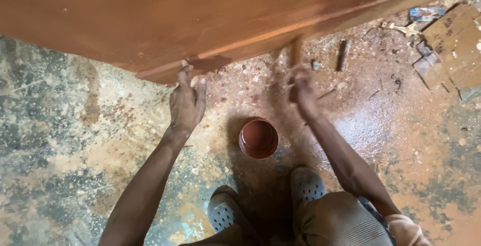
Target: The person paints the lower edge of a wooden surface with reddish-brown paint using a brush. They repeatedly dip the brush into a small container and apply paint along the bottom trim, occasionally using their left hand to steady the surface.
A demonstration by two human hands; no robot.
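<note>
Under the big reddish-brown wooden panel [150, 20], the left hand [186, 103] rests open, fingertips touching the panel's lower edge; the right hand [302, 93], blurred, has its grip closed on a thin brush [295, 50] whose tip meets that edge; between the arms, a small tin of brown stain [258, 137] stands on the stained floor [60, 141], just ahead of two grey clogs [305, 185].

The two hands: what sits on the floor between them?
In the head view, a round tin of red-brown paint stands on the stained floor, between the left hand and the blurred right hand.
</note>
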